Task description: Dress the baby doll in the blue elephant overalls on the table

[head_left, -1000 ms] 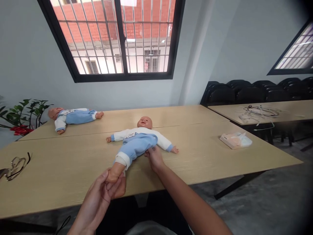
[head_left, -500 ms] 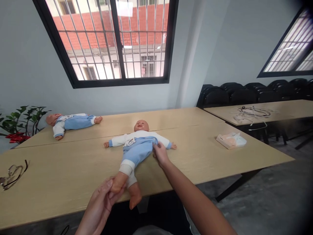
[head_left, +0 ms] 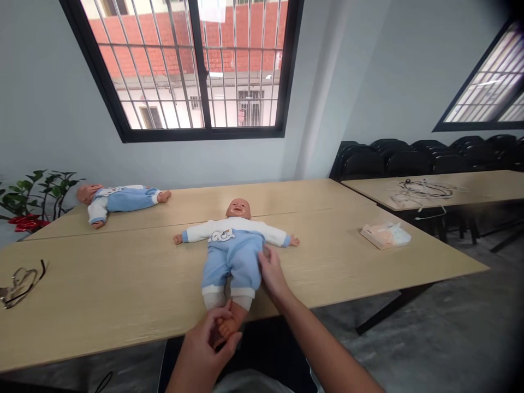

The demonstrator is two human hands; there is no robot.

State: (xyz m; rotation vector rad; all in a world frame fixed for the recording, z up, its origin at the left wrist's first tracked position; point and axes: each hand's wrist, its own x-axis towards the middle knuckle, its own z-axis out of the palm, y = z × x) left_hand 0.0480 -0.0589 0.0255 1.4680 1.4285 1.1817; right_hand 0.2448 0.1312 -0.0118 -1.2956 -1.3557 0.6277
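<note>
A baby doll (head_left: 233, 245) in a white top and light blue trousers lies on its back on the wooden table (head_left: 123, 284), head away from me. Its feet hang past the table's near edge. My left hand (head_left: 213, 341) is closed around the doll's feet at that edge. My right hand (head_left: 272, 273) rests against the right side of the blue trousers, at the hip and thigh, with fingers closed on or pressed to the fabric.
A second doll (head_left: 118, 199) in the same clothes lies at the far left of the table. Glasses (head_left: 20, 281) rest near the left edge, a tissue pack (head_left: 385, 234) at the right. A plant (head_left: 36, 199) stands far left. Another table with cables (head_left: 426, 191) and black chairs (head_left: 409, 155) stand at right.
The doll's legs have swung from pointing left to lying straight toward me. My left hand moved right with the feet, and my right hand slid from the waist down to the hip.
</note>
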